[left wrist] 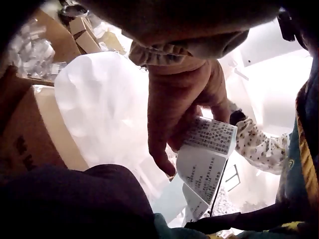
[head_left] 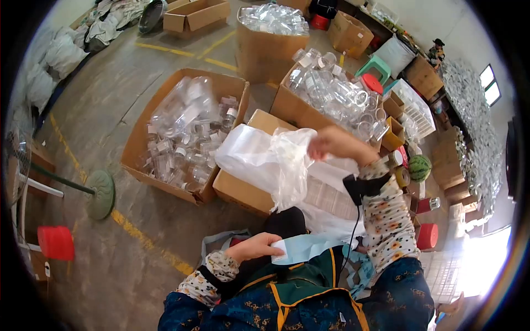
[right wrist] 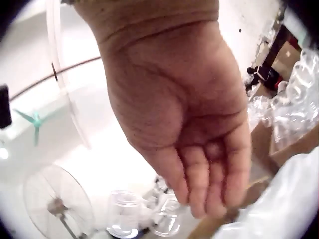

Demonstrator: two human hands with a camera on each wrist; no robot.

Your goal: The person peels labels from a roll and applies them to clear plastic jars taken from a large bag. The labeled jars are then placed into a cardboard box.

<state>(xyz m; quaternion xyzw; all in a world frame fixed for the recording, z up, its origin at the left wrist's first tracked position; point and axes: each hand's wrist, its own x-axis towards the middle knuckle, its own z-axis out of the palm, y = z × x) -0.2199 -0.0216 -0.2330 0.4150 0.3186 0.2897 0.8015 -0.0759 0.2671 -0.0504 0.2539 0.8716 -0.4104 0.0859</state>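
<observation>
My left hand [head_left: 255, 246] grips a pale blue and white strip [head_left: 303, 249] low over the lap. The left wrist view shows the thumb and fingers of the left hand [left wrist: 187, 107] pinching printed white labels [left wrist: 205, 152]. Over the crumpled clear plastic bag [head_left: 290, 160], my right hand [head_left: 339, 144] is raised. In the right wrist view the palm of the right hand [right wrist: 184, 109] is bare, its fingers extended and slightly bent. Blurred clear jars [head_left: 190, 102] show above the left box; clear jars [right wrist: 124, 214] also appear past the right fingertips.
Cardboard boxes [head_left: 135, 157] of clear jars stand left, ahead and right. A closed carton [head_left: 243, 193] lies under the bag. A green fan base [head_left: 101, 193] and red stool [head_left: 55, 243] stand left; a watermelon [head_left: 419, 167] is at the right.
</observation>
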